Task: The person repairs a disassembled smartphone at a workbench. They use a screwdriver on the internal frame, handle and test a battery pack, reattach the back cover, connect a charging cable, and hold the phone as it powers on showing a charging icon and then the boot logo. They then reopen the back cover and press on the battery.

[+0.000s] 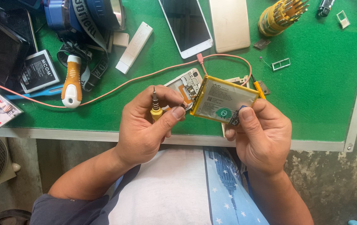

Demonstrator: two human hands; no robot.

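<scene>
A: What's nearest?

B: The right hand [262, 133], thumb and fingers pinching the near corner of a flat yellow-edged battery [224, 100], which tilts up just over the near edge of the green desk [324, 91].

A: And the other?

B: The left hand [145, 125] is curled around a small yellow-handled screwdriver [156, 106], tip pointing up, just left of the battery.

A: Behind them?

B: An opened phone frame [187, 83] sits just beyond the hands. A pink cable [116, 86] runs left across the desk past an orange-and-white screwdriver [72, 81]. Farther off lie a white phone [187, 25] and a gold back cover [229, 23].
</scene>
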